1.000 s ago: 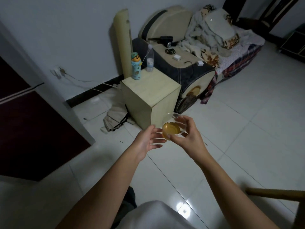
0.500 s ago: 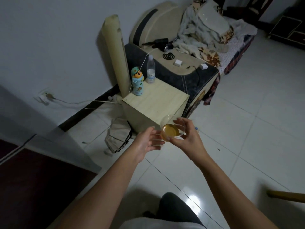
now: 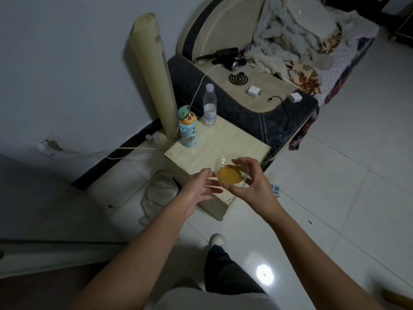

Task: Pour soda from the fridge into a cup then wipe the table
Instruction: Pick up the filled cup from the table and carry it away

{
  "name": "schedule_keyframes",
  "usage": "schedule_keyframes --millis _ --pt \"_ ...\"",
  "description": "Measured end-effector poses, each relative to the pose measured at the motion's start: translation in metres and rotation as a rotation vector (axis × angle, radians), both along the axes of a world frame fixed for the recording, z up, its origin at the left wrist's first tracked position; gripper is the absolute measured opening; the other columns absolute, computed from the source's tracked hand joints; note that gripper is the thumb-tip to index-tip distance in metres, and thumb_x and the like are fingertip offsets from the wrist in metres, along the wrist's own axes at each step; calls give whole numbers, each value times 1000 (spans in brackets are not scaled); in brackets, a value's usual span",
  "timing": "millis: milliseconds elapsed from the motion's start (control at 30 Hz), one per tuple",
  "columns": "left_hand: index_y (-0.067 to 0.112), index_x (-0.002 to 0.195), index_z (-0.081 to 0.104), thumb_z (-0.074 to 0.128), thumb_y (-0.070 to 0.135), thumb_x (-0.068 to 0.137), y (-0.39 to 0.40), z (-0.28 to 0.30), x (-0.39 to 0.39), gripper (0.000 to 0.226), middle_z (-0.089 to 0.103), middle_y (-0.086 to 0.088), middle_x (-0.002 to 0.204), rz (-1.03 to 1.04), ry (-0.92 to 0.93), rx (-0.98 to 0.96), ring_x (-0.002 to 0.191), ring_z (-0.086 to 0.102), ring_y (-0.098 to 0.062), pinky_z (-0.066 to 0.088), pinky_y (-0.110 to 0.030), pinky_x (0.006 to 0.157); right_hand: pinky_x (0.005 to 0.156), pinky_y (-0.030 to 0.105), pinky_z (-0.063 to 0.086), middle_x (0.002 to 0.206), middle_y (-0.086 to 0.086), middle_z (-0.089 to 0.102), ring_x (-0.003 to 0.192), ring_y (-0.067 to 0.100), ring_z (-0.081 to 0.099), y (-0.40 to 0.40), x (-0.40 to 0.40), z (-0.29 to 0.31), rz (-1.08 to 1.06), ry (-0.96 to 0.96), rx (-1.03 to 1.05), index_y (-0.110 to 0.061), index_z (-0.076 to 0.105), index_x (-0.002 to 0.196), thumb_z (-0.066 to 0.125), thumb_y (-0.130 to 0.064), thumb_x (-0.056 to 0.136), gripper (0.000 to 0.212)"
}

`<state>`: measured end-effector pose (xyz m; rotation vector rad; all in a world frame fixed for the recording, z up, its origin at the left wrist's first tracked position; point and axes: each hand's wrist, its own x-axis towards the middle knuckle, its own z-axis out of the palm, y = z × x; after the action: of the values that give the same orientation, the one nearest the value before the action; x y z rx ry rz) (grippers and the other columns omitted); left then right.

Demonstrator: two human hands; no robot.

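A clear plastic cup holds amber soda. My right hand grips it from the right, fingers curled around its rim and side. My left hand hovers just left of the cup, fingers spread, not clearly touching it. The cup hangs over the near corner of a small pale wooden side table.
On the table's far end stand a cartoon-figure bottle and a clear water bottle. A tall cream tower fan rises behind it. A sofa with chargers and blankets lies beyond. A cloth and cables lie on the tiled floor.
I have walked toward the side table; it now lies under my hands. The cup stays in my right hand, and the dark fridge door has slid out of view at left.
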<state>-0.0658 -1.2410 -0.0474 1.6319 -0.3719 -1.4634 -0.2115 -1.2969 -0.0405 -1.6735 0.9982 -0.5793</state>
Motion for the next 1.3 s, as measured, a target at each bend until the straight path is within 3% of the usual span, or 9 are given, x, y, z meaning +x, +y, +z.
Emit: schedule_keyframes --millis 367,467,567,700,800,867,967,1133,1300 --pt "23 88 59 32 30 100 -91 -20 48 30 68 -3 86 11 2 35 81 66 -15 51 -31 80 88 9 42 123 -10 50 112 -1 49 -95 49 -29 -23 10 55 -27 40 117 81 -19 66 66" --pt "22 94 61 33 31 99 -108 -28 62 30 67 0 89 -15 -39 43 85 65 -13 50 -28 79 90 14 43 122 -5 53 111 -1 51 -111 59 -45 -61 2 83 -26 41 117 82 -14 66 67" --pt "17 103 62 34 30 99 -127 -39 71 31 66 0 93 -23 -61 38 89 63 -14 49 -28 83 87 6 41 122 -6 53 108 -9 49 -124 67 -63 -87 11 100 -26 41 118 81 -13 66 67" --pt "22 89 60 33 30 100 -151 -63 74 30 63 6 90 3 -61 20 88 60 -11 46 -33 93 87 5 40 122 -7 52 107 -4 50 -144 74 -93 -115 24 116 -23 42 122 80 -12 68 67" --pt "25 87 59 30 32 100 -165 -88 72 32 62 5 95 2 -66 21 91 59 -10 44 -32 95 92 12 42 123 -7 52 110 0 50 -157 76 -121 -130 34 114 -21 42 124 80 -11 68 69" --pt "23 92 60 28 33 101 -171 -110 71 34 62 0 103 7 -67 35 93 59 -10 44 -32 94 94 18 42 123 -8 52 111 1 50 -165 77 -143 -135 39 122 -21 42 124 80 -11 68 69" --pt "12 112 59 26 35 101 -183 -143 69 42 61 -5 109 32 -52 40 104 58 -16 44 -32 94 92 13 41 123 -11 52 111 0 50 -176 78 -175 -135 65 120 -24 42 123 80 -12 68 68" --pt "7 121 56 24 40 100 -198 -194 66 50 60 -3 108 51 -61 64 104 56 -15 42 -33 98 88 7 41 121 -10 53 109 3 51 -190 76 -226 -117 123 124 -18 43 125 80 -14 68 67" --pt "8 121 56 24 39 100 -206 -228 62 50 61 -4 110 15 -123 84 104 57 -15 44 -27 88 84 5 39 122 -9 52 107 4 50 -197 74 -255 -129 140 158 -17 44 128 78 -17 69 68"
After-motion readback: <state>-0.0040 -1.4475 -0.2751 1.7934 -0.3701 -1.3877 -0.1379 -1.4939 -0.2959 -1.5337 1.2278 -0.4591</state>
